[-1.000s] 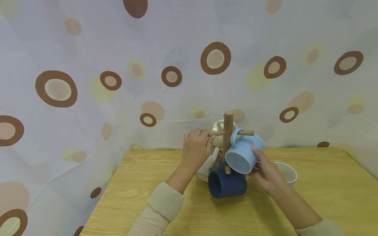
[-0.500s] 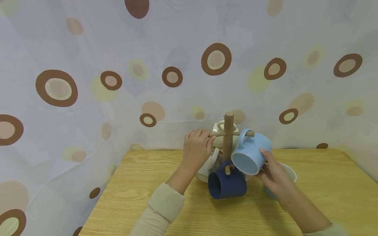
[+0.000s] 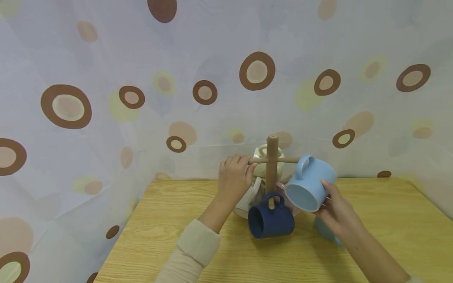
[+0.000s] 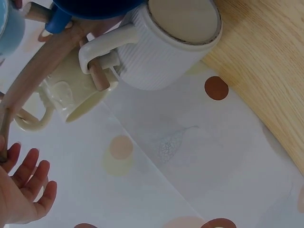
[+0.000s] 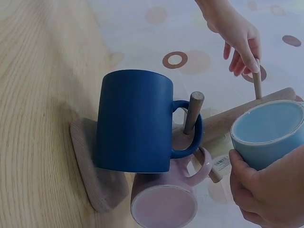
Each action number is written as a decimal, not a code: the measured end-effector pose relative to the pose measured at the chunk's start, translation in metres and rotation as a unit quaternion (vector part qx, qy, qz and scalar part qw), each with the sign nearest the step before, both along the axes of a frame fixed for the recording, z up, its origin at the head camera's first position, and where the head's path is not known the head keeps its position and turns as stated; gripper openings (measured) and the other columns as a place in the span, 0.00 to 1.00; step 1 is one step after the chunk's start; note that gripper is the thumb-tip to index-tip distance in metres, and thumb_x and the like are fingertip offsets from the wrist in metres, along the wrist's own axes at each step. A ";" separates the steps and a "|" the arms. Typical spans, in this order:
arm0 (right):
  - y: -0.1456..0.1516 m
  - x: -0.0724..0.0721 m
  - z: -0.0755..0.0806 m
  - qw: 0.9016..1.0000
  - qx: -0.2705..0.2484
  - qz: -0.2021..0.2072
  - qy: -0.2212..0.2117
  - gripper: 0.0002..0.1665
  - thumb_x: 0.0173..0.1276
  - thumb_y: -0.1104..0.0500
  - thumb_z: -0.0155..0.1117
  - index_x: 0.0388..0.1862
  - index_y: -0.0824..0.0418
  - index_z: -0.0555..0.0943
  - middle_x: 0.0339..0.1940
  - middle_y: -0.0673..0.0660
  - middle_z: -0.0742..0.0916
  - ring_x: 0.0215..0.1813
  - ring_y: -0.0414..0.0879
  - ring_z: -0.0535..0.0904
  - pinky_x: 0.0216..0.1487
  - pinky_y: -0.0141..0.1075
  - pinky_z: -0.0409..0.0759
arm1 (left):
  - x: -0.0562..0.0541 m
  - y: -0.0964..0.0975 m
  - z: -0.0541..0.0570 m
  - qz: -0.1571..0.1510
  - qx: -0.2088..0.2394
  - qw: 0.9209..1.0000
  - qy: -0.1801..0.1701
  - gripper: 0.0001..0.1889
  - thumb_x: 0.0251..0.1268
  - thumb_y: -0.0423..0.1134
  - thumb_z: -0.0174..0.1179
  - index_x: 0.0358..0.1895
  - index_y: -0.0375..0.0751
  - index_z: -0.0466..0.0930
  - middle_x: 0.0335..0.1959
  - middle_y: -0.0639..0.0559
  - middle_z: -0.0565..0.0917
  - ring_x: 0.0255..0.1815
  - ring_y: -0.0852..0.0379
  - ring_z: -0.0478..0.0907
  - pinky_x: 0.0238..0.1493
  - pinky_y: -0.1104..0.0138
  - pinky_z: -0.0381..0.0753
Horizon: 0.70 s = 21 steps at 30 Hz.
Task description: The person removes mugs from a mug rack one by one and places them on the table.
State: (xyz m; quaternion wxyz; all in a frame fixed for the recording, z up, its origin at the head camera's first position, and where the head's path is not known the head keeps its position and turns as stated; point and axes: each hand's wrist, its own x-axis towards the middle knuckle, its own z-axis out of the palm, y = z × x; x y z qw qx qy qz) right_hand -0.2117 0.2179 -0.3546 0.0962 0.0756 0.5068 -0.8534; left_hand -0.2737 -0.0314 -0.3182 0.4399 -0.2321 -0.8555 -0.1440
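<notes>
My left hand (image 3: pixel 233 177) pinches the tip of the left upper peg of a wooden mug tree (image 3: pixel 271 169). In my right hand (image 3: pixel 337 212) is a light blue mug (image 3: pixel 313 181), gripped by its body and tilted with its mouth down toward me. Its handle overlaps the tip of the right upper peg in the head view. A dark blue mug (image 5: pixel 135 121) hangs by its handle on a lower front peg. Below it in the right wrist view hangs a pink mug (image 5: pixel 164 204). The left wrist view shows a white ribbed mug (image 4: pixel 161 57) and a cream mug (image 4: pixel 71 90) on other pegs.
Another blue mug (image 3: pixel 323 228) stands on the wooden table (image 3: pixel 170 220), partly hidden behind my right hand. The tree's wooden base (image 5: pixel 85 156) rests on the table. A spotted cloth (image 3: pixel 212 129) hangs behind and along the left side.
My right hand has moved the light blue mug rightward, its handle sliding from near the post out to the peg's tip. My left hand stays at the left peg.
</notes>
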 end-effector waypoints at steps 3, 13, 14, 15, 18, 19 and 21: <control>0.004 0.003 -0.002 1.000 0.008 0.002 0.007 0.51 0.70 0.41 0.43 0.72 0.52 0.22 0.59 0.48 0.61 0.47 0.31 0.74 0.50 0.29 0.75 | 0.001 0.001 0.001 0.001 0.001 1.000 -0.006 0.10 0.62 0.46 0.58 0.36 0.44 0.81 0.30 0.52 0.83 0.33 0.54 0.80 0.37 0.62 0.78; 0.010 0.015 -0.017 0.994 0.077 0.021 0.080 0.47 0.73 0.44 0.38 0.72 0.59 0.22 0.58 0.46 0.65 0.50 0.30 0.74 0.50 0.29 0.76 | 0.003 0.001 0.002 0.002 0.011 0.999 -0.033 0.10 0.63 0.46 0.57 0.37 0.43 0.81 0.33 0.50 0.84 0.36 0.53 0.80 0.38 0.61 0.78; 0.009 0.016 -0.018 0.993 0.080 0.020 0.086 0.46 0.74 0.46 0.38 0.72 0.60 0.23 0.56 0.45 0.66 0.50 0.30 0.74 0.50 0.29 0.76 | 0.003 0.002 0.002 0.002 0.014 0.999 -0.039 0.10 0.63 0.46 0.57 0.37 0.42 0.80 0.33 0.50 0.84 0.36 0.53 0.80 0.37 0.61 0.78; 0.009 0.017 -0.019 0.992 0.085 0.019 0.093 0.46 0.74 0.47 0.38 0.72 0.62 0.24 0.54 0.43 0.67 0.50 0.30 0.74 0.50 0.28 0.76 | 0.004 0.002 0.002 0.001 0.016 0.999 -0.045 0.11 0.63 0.46 0.57 0.37 0.42 0.80 0.34 0.50 0.84 0.36 0.53 0.80 0.37 0.61 0.78; 0.006 0.018 -0.023 0.989 0.097 0.007 0.114 0.42 0.75 0.51 0.40 0.72 0.68 0.31 0.50 0.39 0.73 0.49 0.31 0.76 0.50 0.29 0.77 | 0.004 0.004 0.003 -0.002 0.025 0.997 -0.070 0.11 0.64 0.46 0.56 0.37 0.41 0.79 0.34 0.49 0.83 0.36 0.52 0.80 0.36 0.61 0.78; 0.005 0.019 -0.024 0.988 0.098 0.002 0.119 0.38 0.75 0.53 0.41 0.73 0.66 0.38 0.49 0.39 0.75 0.49 0.32 0.76 0.49 0.29 0.77 | 0.005 0.004 0.003 -0.005 0.029 0.996 -0.080 0.11 0.64 0.45 0.56 0.38 0.41 0.79 0.35 0.49 0.83 0.37 0.52 0.80 0.36 0.62 0.77; 0.003 0.021 -0.026 0.988 0.098 -0.009 0.123 0.30 0.74 0.55 0.43 0.69 0.65 0.50 0.46 0.38 0.77 0.48 0.33 0.77 0.49 0.29 0.78 | 0.005 0.004 0.003 -0.017 0.045 0.994 -0.101 0.12 0.65 0.45 0.56 0.39 0.40 0.79 0.35 0.49 0.83 0.37 0.52 0.80 0.37 0.61 0.78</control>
